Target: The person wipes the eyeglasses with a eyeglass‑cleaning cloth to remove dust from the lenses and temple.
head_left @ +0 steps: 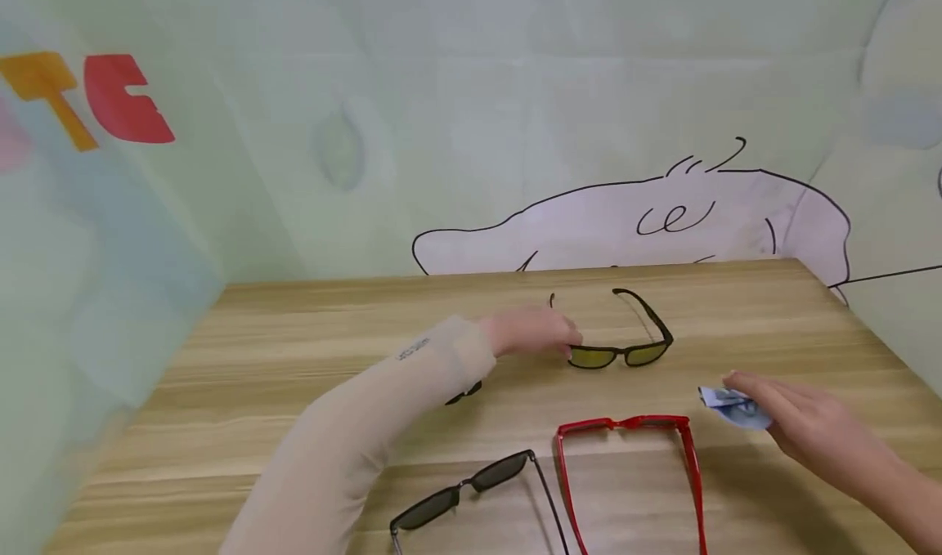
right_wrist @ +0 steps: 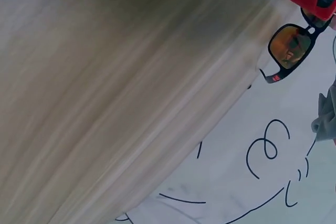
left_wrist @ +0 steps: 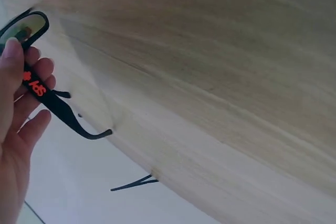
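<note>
Black-framed sunglasses (head_left: 593, 358) with yellow-green lenses are at the far middle of the table, arms unfolded toward the wall. My left hand (head_left: 533, 328) grips them at the left hinge corner. In the left wrist view, the thumb and fingers of my left hand (left_wrist: 23, 90) pinch the frame beside a temple arm (left_wrist: 63, 109) with red lettering. To the right, above the table, my right hand (head_left: 824, 428) holds a crumpled blue-grey cloth (head_left: 738, 408) between thumb and fingers. Only the cloth (right_wrist: 326, 116) shows clearly at the right wrist view's edge; that hand is mostly out of frame.
Nearer me lie red-framed glasses (head_left: 693, 465) and dark sunglasses (head_left: 430, 508), both opened out. Another dark pair (head_left: 465, 393) is mostly hidden under my left sleeve (head_left: 368, 424). Behind the wooden table (head_left: 331, 310) stands a wall (head_left: 441, 130) with cartoon drawings.
</note>
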### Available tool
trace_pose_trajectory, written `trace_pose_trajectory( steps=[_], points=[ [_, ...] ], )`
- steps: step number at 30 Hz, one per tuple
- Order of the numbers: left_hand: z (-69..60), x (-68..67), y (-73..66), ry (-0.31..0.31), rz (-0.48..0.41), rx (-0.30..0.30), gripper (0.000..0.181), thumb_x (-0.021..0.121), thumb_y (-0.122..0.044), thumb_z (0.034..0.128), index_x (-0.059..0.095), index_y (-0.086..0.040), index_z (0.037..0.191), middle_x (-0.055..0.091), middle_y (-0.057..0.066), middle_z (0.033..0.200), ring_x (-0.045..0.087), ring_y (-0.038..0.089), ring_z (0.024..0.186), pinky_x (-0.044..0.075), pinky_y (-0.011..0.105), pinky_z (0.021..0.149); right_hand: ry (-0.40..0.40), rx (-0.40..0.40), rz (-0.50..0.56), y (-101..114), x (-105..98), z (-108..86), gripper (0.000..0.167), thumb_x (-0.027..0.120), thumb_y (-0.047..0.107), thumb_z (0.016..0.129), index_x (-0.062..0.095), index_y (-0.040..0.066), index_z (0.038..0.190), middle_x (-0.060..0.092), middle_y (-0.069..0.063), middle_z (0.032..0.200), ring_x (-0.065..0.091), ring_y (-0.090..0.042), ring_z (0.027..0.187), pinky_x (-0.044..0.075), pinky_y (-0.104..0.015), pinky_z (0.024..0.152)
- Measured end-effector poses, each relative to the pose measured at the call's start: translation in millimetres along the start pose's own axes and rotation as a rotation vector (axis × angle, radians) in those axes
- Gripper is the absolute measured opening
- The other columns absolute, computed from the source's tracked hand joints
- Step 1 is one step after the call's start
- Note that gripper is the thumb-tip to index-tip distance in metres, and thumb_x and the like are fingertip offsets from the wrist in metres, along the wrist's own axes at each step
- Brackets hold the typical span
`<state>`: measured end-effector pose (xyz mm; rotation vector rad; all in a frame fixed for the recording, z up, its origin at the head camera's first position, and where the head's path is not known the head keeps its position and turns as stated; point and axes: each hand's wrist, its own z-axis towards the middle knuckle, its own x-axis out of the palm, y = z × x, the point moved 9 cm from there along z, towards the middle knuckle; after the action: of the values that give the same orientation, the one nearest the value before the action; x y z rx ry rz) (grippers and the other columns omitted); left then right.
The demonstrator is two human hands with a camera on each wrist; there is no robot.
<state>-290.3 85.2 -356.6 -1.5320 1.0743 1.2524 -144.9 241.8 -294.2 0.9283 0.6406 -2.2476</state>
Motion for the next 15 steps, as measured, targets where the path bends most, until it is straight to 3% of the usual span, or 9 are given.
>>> trace_pose_trajectory(
  steps=[2, 3, 7, 9, 13, 15],
  points=[
    [-4.3, -7.2, -1.4, -0.061, -0.05, 0.007, 0.014, 0.056, -0.018, 0.0932, 0.06, -0.006, 0.088, 0.059, 0.0, 0.085, 0.047, 0.009, 0.075, 0.04, 0.018, 0.072, 0.007, 0.073, -0.012, -4, 1, 5.3, 0.05, 0.019, 0.036, 0.102, 0.057, 0.004, 0.106, 0.067, -0.01, 0.08, 0.06, -0.017, 0.057, 0.047, -0.025, 0.047],
    [-7.2, -11.8, -2.3, -0.1, -0.08, 0.014, 0.013, 0.056, -0.017, 0.0933, 0.059, -0.006, 0.086, 0.058, 0.0, 0.084, 0.048, 0.01, 0.075, 0.04, 0.018, 0.072, 0.018, 0.12, -0.005, -6, 2, 8.1, 0.051, 0.02, 0.04, 0.101, 0.056, 0.004, 0.107, 0.067, -0.01, 0.079, 0.059, -0.017, 0.055, 0.045, -0.025, 0.045],
    [-23.9, -31.0, -8.8, -0.261, -0.201, 0.052, 0.015, 0.056, -0.012, 0.0937, 0.053, -0.006, 0.08, 0.051, 0.001, 0.077, 0.043, 0.011, 0.071, 0.037, 0.02, 0.07, -0.015, 0.262, 0.059, -11, 5, 22.9, 0.058, 0.029, 0.052, 0.096, 0.056, 0.003, 0.112, 0.066, -0.012, 0.082, 0.057, -0.015, 0.057, 0.043, -0.024, 0.044],
    [-34.6, -39.0, -14.3, -0.332, -0.229, 0.067, 0.015, 0.055, -0.011, 0.094, 0.051, -0.007, 0.08, 0.047, 0.0, 0.075, 0.041, 0.01, 0.069, 0.036, 0.02, 0.068, -0.053, 0.324, 0.133, -12, 5, 31.8, 0.059, 0.035, 0.053, 0.093, 0.052, 0.0, 0.114, 0.065, -0.014, 0.088, 0.059, -0.004, 0.067, 0.044, -0.015, 0.049],
    [-55.2, -54.4, -25.3, -0.446, -0.304, 0.039, 0.014, 0.053, -0.011, 0.0952, 0.052, -0.008, 0.082, 0.048, -0.002, 0.076, 0.044, 0.008, 0.07, 0.038, 0.018, 0.068, -0.236, 0.375, 0.261, -12, -6, 55.2, 0.06, 0.05, 0.049, 0.088, 0.052, -0.008, 0.103, 0.061, -0.016, 0.09, 0.054, 0.012, 0.084, 0.044, -0.005, 0.066],
    [-66.3, -63.1, -31.5, -0.498, -0.359, 0.022, 0.011, 0.053, -0.009, 0.0951, 0.054, -0.007, 0.084, 0.052, -0.001, 0.078, 0.046, 0.007, 0.072, 0.04, 0.018, 0.069, -0.386, 0.364, 0.311, -10, -16, 68.1, 0.055, 0.059, 0.044, 0.086, 0.057, -0.011, 0.093, 0.062, -0.015, 0.083, 0.053, 0.013, 0.084, 0.043, -0.005, 0.069]
  ],
)
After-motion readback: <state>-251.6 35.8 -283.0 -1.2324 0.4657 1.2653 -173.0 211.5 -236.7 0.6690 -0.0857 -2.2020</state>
